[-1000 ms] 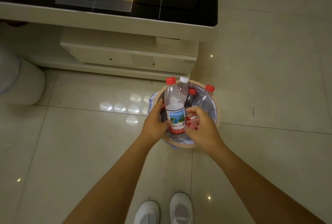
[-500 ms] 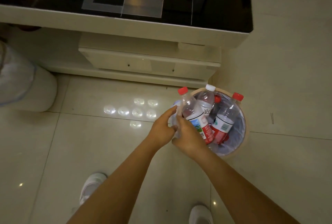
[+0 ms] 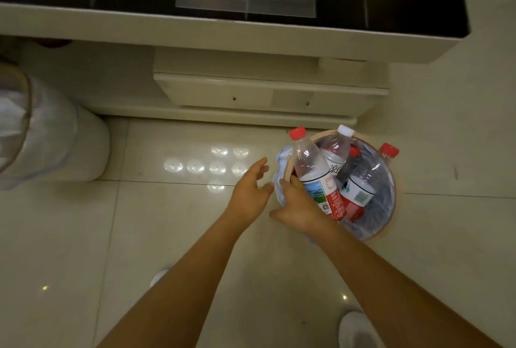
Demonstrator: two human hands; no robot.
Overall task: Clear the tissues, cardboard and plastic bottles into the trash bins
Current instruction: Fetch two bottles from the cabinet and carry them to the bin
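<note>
A small round trash bin [image 3: 392, 216] stood on the pale tiled floor [image 3: 83, 236] just in front of the low cream cabinet [image 3: 265, 96], and it was packed with plastic bottles standing upright or leaning — a red-capped bottle [image 3: 310, 169] with a blue-and-red label at the bin's left rim, a white-capped bottle [image 3: 336, 152] behind it, and another red-capped bottle [image 3: 365, 180] tilted toward the right side. The bin's bluish liner bag [image 3: 280, 171] was bunched over the left rim. The right hand [image 3: 298, 208] lay against that left edge, its fingers reaching over the rim beside the labelled bottle and touching the liner; whether they pinched the plastic could not be told. The left hand [image 3: 251, 191] hovered just to the left of the bin, fingers loosely spread and holding nothing, its fingertips close to the bunched liner. A second, white bin [image 3: 55, 138] with its own liner sat well apart at the far left — white shoes [image 3: 357, 331] showed at the bottom edge.
</note>
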